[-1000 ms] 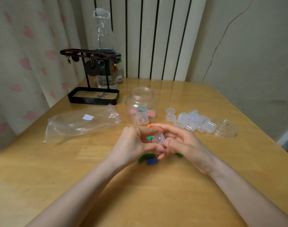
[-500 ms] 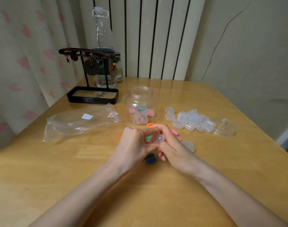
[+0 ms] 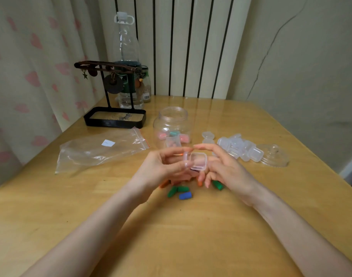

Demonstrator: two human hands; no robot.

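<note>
A small clear plastic box [image 3: 198, 161] is held above the wooden table [image 3: 191, 236] between both hands, its flat face turned towards me. My left hand [image 3: 163, 166] pinches its left edge with thumb and forefinger. My right hand [image 3: 225, 168] holds its right side, forefinger stretched over the top. Under the hands lie several small foam earplugs: two green ones [image 3: 177, 190], a blue one [image 3: 185, 195], an orange one [image 3: 200, 183] and another green one [image 3: 218, 184]. An open clear jar [image 3: 172, 126] behind the hands holds a few filled little boxes.
A pile of empty clear boxes [image 3: 240, 146] and the jar's glass lid [image 3: 274, 154] lie at the right. A clear zip bag [image 3: 99, 150] lies at the left. A black jewellery stand [image 3: 115, 114] and a tall bottle [image 3: 128, 56] stand at the back.
Both hands lifted the little box slightly and turned it so its flat face shows. The earplugs under the hands have come into view.
</note>
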